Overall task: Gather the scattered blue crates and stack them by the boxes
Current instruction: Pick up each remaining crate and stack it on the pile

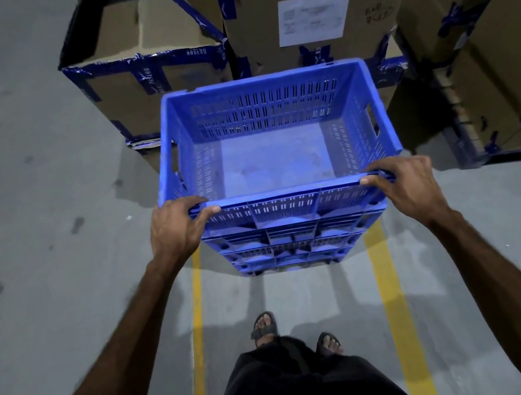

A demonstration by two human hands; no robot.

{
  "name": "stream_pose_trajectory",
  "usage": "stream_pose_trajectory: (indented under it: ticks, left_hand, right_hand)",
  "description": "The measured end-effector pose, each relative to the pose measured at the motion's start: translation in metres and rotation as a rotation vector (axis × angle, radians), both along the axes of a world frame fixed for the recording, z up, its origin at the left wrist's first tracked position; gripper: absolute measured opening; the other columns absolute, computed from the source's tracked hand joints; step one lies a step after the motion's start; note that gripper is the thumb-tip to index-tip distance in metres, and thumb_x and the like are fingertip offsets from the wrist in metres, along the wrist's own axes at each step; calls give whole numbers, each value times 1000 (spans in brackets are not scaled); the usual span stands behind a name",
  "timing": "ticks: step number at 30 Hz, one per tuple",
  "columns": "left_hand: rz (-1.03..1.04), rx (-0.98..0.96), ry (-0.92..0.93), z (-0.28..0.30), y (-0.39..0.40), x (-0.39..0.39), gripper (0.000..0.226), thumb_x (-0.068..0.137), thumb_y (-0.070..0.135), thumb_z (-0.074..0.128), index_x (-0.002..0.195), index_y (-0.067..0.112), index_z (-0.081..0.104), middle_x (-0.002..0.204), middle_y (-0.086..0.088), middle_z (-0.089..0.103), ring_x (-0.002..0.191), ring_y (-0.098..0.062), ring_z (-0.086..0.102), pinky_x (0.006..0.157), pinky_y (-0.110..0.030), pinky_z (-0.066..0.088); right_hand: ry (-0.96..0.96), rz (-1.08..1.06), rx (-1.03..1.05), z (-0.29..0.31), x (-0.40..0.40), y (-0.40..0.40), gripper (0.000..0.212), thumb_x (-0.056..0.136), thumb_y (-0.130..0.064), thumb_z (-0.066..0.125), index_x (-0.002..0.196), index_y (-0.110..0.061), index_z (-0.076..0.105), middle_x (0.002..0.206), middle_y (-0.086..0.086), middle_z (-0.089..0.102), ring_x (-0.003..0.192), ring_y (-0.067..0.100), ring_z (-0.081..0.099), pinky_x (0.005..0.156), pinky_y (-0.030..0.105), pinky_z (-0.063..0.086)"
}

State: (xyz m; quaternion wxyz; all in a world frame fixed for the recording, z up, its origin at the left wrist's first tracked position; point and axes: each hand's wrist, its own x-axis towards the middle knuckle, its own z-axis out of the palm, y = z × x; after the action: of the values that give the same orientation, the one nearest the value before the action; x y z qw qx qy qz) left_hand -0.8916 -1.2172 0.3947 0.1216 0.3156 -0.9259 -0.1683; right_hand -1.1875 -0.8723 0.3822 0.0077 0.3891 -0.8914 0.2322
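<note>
Looking down from my head, I have the top blue crate (276,156) by its near rim, one hand at each corner. My left hand (178,226) curls over the left end of that rim, fingers hooked inside and thumb pressed along the outer face; my right hand (407,182) mirrors it on the right end. I hold it at the corners so that the crate stays level and I can steer it squarely.

The crate is empty and sits on top of a stack of blue crates (290,244), which stands on the grey floor (27,203) between two yellow lines (389,296). I count perhaps three crates beneath it, though the lower tiers run together in shadow. Whether the top crate is fully seated or hovering just above the one below, I cannot tell from this angle.

The far rim lies close against the cardboard boxes (317,13), taped in blue, so the stack is already where the task wants it. My sandalled feet (264,325) stand just behind, squared to the stack, which keeps the weight close to me.
</note>
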Motion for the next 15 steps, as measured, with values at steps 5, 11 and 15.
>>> stream_pose_trajectory:
  ticks: [5, 11, 15]
  left_hand:
    - [9, 15, 25, -1, 2, 0, 65, 84, 79, 48, 105, 25, 77, 102, 1, 78, 101, -28, 69, 87, -44, 52]
    - [22, 36, 10, 2, -5, -3, 58, 83, 74, 60, 108, 24, 77, 105, -1, 78, 101, -29, 69, 84, -39, 50]
    - [50, 93, -9, 3, -10, -4, 56, 80, 75, 64, 108, 28, 77, 108, 3, 77, 102, -26, 68, 84, -38, 52]
  right_hand:
    - [37, 1, 28, 3, -4, 5, 41, 91, -64, 56, 100, -28, 74, 100, -6, 77, 94, 19, 68, 91, 46, 38]
    - [43, -20, 36, 5, 4, 7, 27, 95, -50, 63, 104, -26, 73, 103, -4, 75, 98, 18, 63, 88, 37, 28]
    - [52, -30, 36, 8, 9, 11, 18, 98, -39, 63, 107, -25, 71, 105, -2, 71, 102, 20, 58, 87, 35, 25]
